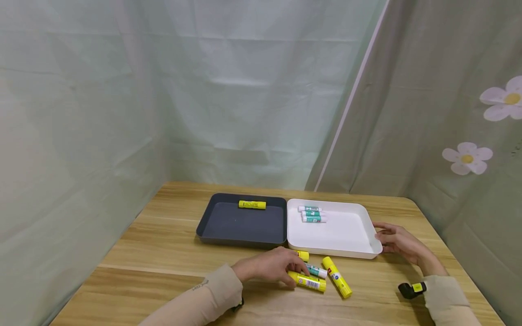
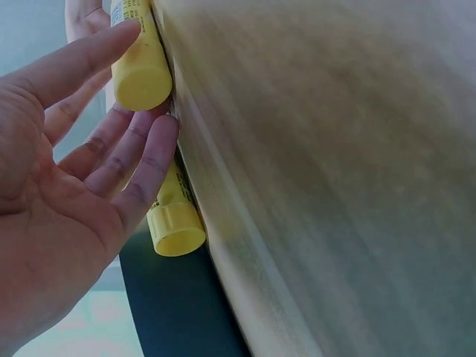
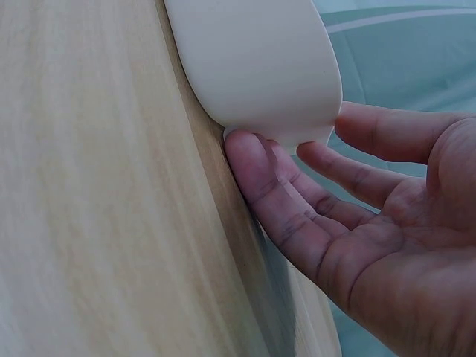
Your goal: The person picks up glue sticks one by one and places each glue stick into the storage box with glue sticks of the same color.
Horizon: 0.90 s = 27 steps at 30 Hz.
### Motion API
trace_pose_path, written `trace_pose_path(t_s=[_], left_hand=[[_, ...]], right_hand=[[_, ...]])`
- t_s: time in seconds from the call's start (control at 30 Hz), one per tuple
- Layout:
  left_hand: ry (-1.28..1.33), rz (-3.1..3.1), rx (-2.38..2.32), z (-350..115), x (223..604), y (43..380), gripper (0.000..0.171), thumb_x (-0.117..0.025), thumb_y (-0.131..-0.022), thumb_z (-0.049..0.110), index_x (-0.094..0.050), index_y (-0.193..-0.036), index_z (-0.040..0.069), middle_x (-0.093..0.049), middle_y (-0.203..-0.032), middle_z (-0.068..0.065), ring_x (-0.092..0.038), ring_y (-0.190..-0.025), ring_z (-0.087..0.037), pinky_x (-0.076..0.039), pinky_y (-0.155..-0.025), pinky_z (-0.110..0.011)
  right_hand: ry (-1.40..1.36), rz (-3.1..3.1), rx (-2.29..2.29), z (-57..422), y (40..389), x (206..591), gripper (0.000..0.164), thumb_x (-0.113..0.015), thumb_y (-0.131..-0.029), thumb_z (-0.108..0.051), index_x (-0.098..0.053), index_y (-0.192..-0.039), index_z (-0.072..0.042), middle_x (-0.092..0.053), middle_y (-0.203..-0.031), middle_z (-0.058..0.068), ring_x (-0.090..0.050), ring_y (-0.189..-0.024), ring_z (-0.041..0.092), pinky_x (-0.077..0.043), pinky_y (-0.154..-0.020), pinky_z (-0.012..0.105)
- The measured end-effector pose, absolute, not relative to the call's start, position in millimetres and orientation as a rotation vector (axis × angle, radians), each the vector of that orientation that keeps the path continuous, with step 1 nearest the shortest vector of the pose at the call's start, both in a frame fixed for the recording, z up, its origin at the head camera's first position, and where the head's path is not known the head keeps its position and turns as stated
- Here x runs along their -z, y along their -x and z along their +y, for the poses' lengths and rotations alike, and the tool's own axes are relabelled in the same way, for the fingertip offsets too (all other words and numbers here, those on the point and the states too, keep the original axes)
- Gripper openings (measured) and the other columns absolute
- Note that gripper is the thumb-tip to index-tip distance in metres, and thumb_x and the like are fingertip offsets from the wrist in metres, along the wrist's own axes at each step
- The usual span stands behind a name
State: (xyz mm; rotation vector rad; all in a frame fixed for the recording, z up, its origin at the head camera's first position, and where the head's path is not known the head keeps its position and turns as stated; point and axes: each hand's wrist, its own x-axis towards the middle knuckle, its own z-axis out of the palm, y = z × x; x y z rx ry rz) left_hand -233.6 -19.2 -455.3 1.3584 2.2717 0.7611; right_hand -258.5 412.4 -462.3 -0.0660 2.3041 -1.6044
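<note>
My left hand reaches over the loose glue sticks in front of the trays. Its thumb and fingers pinch the left end of the nearest yellow glue stick, which lies on the table. Just behind it lies a green-and-white glue stick, partly covered by the fingers. Another yellow glue stick shows beyond the fingertips in the left wrist view. My right hand holds the right end of the white tray, thumb at its rim and fingertips low against its wall.
A dark grey tray stands left of the white one, with one yellow glue stick inside. Three green-and-white glue sticks lie in the white tray. A third loose yellow glue stick lies slanted on the wooden table. Curtains hang around.
</note>
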Motion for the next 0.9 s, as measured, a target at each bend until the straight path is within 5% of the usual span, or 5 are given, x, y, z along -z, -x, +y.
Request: trace_pose_path(t_s=[0.9], left_hand=[[-1.346,2.271,-0.791,-24.1,450.8,235.0,0.038,-0.081,-0.091,0.011,-0.075,-0.128,0.02,-0.066,-0.107,0.015,-0.058,-0.093,0.003,-0.05,-0.083,-0.017]], right_hand=[[0.066,2.305,1.601,412.6,258.9,462.7,0.071,-0.059,-0.105,-0.015,-0.021,-0.158,0.013,-0.063,-0.121,0.011,-0.066,-0.098,0.02,-0.059,-0.084,0.035]])
